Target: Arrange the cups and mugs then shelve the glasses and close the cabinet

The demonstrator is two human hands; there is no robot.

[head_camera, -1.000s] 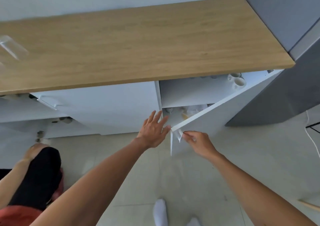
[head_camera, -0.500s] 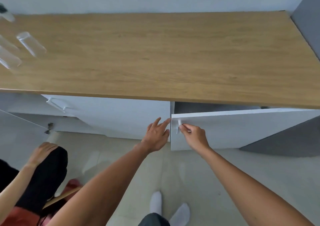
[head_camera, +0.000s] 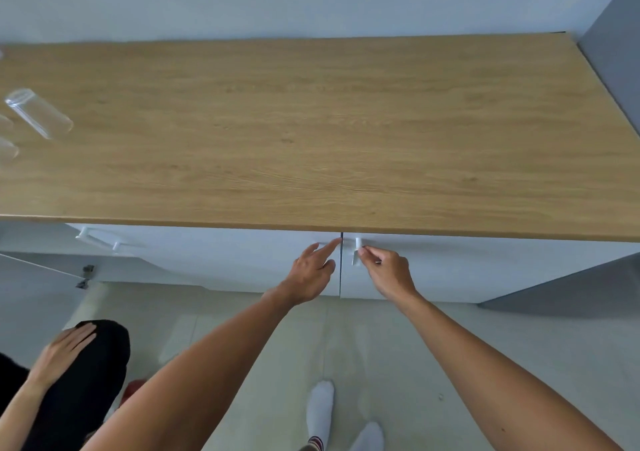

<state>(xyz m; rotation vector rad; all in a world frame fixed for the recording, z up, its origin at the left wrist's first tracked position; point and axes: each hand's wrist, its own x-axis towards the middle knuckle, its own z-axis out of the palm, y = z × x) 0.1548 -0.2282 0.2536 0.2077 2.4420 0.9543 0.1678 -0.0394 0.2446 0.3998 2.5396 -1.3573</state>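
White cabinet door [head_camera: 485, 267] flush; right hand [head_camera: 388, 270] grip pinched on handle [head_camera: 356, 251] to seat it, left hand [head_camera: 311, 270] fingers spread, steadying neighbouring door [head_camera: 225, 256].

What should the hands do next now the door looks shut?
Probably let go of the white handle and reach left for the glasses lying on the wooden counter. The right cabinet door sits flush beside its neighbour, the right hand pinches the handle, and glasses remain unshelved.

Bare forearms [head_camera: 485, 364], white socks [head_camera: 320, 409], one cuff perhaps striped.
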